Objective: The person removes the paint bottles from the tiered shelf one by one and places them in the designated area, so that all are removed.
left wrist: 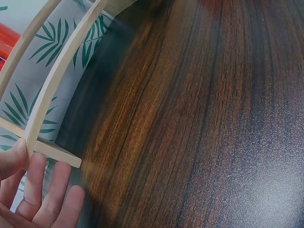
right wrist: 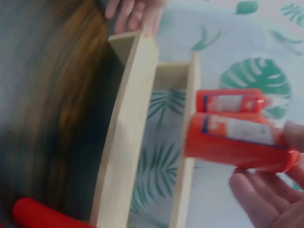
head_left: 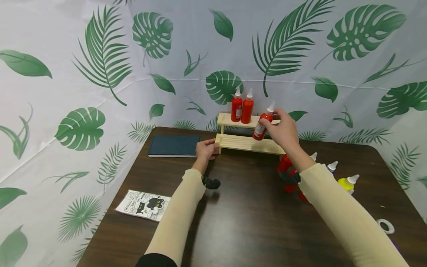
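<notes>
My right hand (head_left: 286, 129) grips a red squeeze bottle (head_left: 259, 130) near its neck. The white nozzle points up, and the bottle tilts slightly in front of a two-tier wooden rack (head_left: 247, 142). Two more red bottles (head_left: 236, 109) stand upright side by side on the rack's upper tier. At the left end of the lower tier, my left hand (head_left: 204, 150) holds the wood; the left wrist view has the thumb (left wrist: 13, 159) against the shelf edge and the fingers around the end. From the right wrist view, the held bottle (right wrist: 232, 145) overlaps a standing one.
Left of the rack lies a dark blue notebook (head_left: 174, 145), with a cat-print packet (head_left: 143, 205) nearer me. Under my right forearm are several red bottles (head_left: 284, 163), partly hidden, and a yellow bottle (head_left: 346, 183). A white ring (head_left: 387, 226) lies at right. Leaf-patterned cloth (head_left: 186, 33) hangs behind.
</notes>
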{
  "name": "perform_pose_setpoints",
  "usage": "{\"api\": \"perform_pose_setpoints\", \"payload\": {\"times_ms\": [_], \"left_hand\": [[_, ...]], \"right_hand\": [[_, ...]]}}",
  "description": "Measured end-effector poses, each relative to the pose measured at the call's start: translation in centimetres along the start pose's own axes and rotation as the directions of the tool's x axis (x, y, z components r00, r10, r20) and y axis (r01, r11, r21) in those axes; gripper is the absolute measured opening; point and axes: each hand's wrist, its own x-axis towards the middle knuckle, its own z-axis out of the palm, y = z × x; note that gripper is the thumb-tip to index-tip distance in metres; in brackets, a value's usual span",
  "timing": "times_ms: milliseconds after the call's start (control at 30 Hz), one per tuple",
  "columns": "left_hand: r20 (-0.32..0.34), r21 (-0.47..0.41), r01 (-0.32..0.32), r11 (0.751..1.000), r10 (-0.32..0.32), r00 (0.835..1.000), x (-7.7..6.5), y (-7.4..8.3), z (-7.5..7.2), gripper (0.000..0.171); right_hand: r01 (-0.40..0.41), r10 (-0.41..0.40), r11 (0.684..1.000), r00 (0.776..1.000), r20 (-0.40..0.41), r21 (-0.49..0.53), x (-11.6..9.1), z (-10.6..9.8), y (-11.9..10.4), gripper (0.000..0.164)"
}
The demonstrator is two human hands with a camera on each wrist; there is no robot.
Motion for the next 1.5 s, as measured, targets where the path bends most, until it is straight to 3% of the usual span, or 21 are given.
{"api": "perform_pose_setpoints", "payload": {"times_ms": [267, 567, 800, 1067, 1500], "left_hand": [[-0.009, -0.007, 0.002, 1.0, -0.002, 1.0, 0.0, -0.1, 0.1, 0.03], [-0.006, -0.015, 0.015, 1.0, -0.015, 1.0, 0.1, 0.1, 0.1, 0.03], [-0.001, -0.012, 0.027, 1.0, -0.027, 1.0, 0.2, 0.3, 0.1, 0.03], [0.001, -0.017, 0.019, 1.0, -0.019, 1.0, 0.0, 0.2, 0.2, 0.03], [0.01, -0.026, 0.024, 0.999, -0.023, 1.0, -0.2, 0.3, 0.1, 0.03]], "right_hand": [[-0.03, 0.041, 0.991, 0.995, 0.086, -0.13, -6.0, -2.5, 1.3, 0.059], [-0.073, 0.091, 0.979, 0.992, 0.089, -0.191, -9.9, -1.0, 4.1, 0.056], [-0.053, 0.061, 0.965, 0.998, 0.025, -0.258, -11.1, 0.9, 5.5, 0.049], [-0.079, 0.084, 0.954, 0.996, 0.005, -0.288, -11.7, 1.9, 6.0, 0.048], [-0.11, 0.13, 0.955, 0.99, 0.054, -0.275, -12.0, 1.5, 5.6, 0.052]]}}
